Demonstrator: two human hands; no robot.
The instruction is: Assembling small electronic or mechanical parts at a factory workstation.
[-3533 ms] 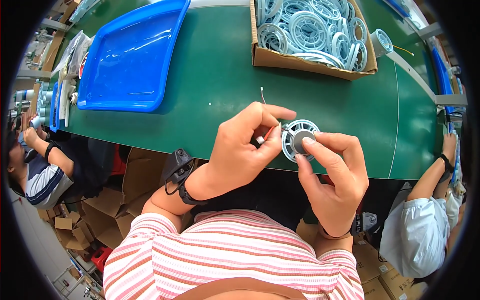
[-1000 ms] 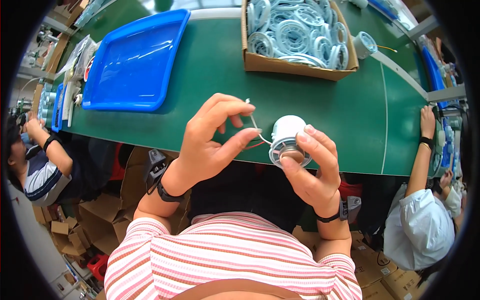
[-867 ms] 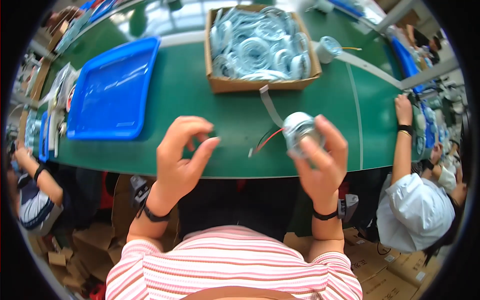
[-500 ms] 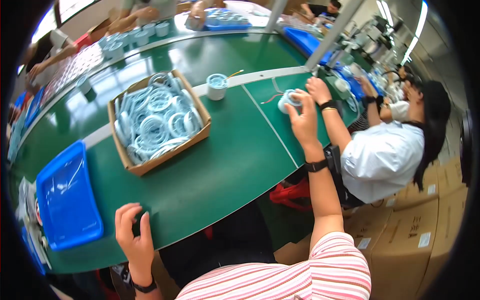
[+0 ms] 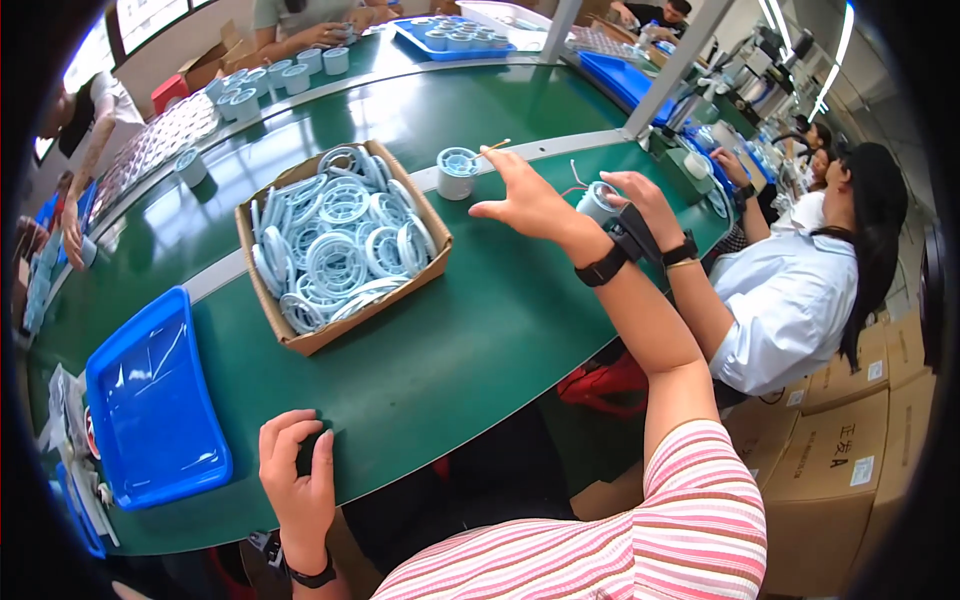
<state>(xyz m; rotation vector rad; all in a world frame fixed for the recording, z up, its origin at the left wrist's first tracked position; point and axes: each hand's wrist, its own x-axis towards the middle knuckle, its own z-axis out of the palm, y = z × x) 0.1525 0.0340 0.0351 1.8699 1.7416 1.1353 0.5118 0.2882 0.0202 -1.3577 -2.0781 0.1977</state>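
My right hand (image 5: 528, 200) stretches across the green table, thumb and fingers spread, with nothing in it. Just beyond its fingers stands a pale blue cup-shaped part (image 5: 457, 178) with a ring-shaped top and a short yellowish wire sticking out. At the table's near edge, my left hand (image 5: 297, 470) is held with curled fingers and thumb apart, also empty. Between my hands and farther in, a cardboard box (image 5: 375, 308) holds many light blue plastic rings (image 5: 337, 262). To the right, a co-worker's hand (image 5: 640, 205) holds another pale cup (image 5: 598, 203) with thin wires.
An upright blue tray (image 5: 160, 410) lies at the left, beside plastic bags (image 5: 66, 410). A white strip (image 5: 560, 146) runs along the table past the box. Across it stand several pale cups (image 5: 295, 78) and a loaded blue tray (image 5: 455, 45). A co-worker (image 5: 790, 285) sits close at my right.
My right hand has left the wired cup at the right and swung left toward the cup near the box. The co-worker's hand now holds that wired cup. My left hand stays curled.
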